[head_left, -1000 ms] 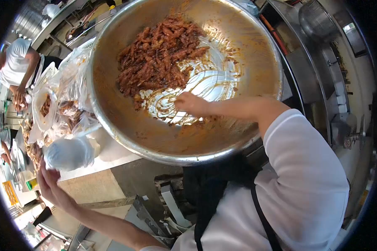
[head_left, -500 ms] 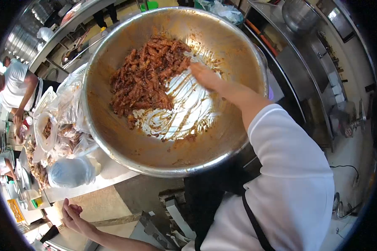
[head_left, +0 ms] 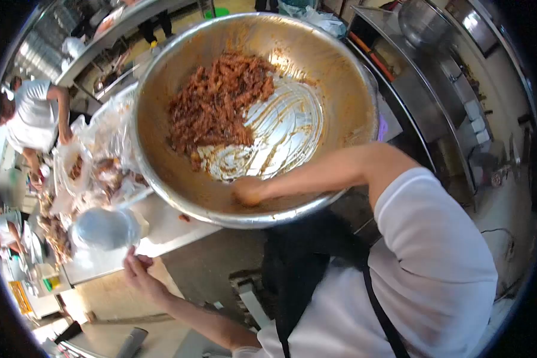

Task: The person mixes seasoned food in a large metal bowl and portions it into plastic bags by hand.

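Note:
A wide metal bowl (head_left: 355, 119) smeared with brown sauce fills the middle of the view. Glossy reddish-brown, sauce-coated food pieces (head_left: 218, 98), likely meat, are heaped on its far left side. My right hand (head_left: 247, 191) is inside the bowl, low against the near wall and apart from the heap. Blur hides its fingers, so I cannot make out whether it holds anything. Outside the bowl, my left hand (head_left: 140, 271) hovers by the table edge, fingers partly stretched and nothing in them. Just beyond it is a clear, rounded plastic container or bag (head_left: 106, 228).
Left of the bowl, plastic bags (head_left: 104, 143) with food lie on the metal table (head_left: 170, 230). A co-worker (head_left: 33, 113) in a white shirt stands at the far left. Metal counters and a second metal bowl (head_left: 425, 22) line the right side.
My right hand has swept from the bowl's far right side down to its near wall, leaving curved streaks in the sauce. My left hand has risen rightward, closer to the table.

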A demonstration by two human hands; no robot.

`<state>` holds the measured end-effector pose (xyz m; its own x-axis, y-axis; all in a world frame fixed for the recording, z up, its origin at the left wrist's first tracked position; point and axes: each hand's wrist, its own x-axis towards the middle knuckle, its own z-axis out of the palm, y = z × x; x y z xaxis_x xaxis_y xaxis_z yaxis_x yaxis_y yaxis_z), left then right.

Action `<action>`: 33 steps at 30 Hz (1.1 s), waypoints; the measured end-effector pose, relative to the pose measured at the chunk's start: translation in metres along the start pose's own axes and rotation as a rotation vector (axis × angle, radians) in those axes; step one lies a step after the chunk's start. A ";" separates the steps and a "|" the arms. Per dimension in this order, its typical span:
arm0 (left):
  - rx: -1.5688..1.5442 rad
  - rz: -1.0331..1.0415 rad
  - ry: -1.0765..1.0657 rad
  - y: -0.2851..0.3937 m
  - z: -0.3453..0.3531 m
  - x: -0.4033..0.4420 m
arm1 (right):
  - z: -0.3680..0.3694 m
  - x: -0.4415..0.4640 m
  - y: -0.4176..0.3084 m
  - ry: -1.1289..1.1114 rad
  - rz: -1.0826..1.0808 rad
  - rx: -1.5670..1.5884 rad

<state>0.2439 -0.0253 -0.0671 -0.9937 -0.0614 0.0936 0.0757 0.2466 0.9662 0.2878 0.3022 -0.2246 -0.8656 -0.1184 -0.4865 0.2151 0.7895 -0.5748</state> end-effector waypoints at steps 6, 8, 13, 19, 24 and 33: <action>-0.192 -0.176 -0.012 -0.032 0.045 -0.024 | -0.107 -0.035 -0.093 -0.052 -0.263 0.979; -0.160 -0.199 -0.042 -0.040 0.052 -0.027 | -0.116 -0.044 -0.082 -0.133 -0.303 1.362; -0.080 -0.278 -0.004 -0.059 0.053 -0.017 | -0.179 -0.101 -0.019 0.100 -0.308 1.568; -0.164 -0.344 0.041 -0.059 0.056 -0.020 | -0.292 -0.218 0.117 1.082 -0.653 1.337; -0.300 -0.418 -0.137 -0.042 0.074 -0.022 | -0.337 -0.227 0.322 1.578 0.112 0.668; -0.606 -0.471 -0.234 0.014 0.134 -0.033 | -0.338 -0.059 0.242 1.237 -0.376 0.596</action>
<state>0.2670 0.1094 -0.0889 -0.9189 0.1929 -0.3440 -0.3908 -0.3273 0.8603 0.2378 0.7032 -0.1128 -0.6774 0.5778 0.4553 -0.2263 0.4252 -0.8763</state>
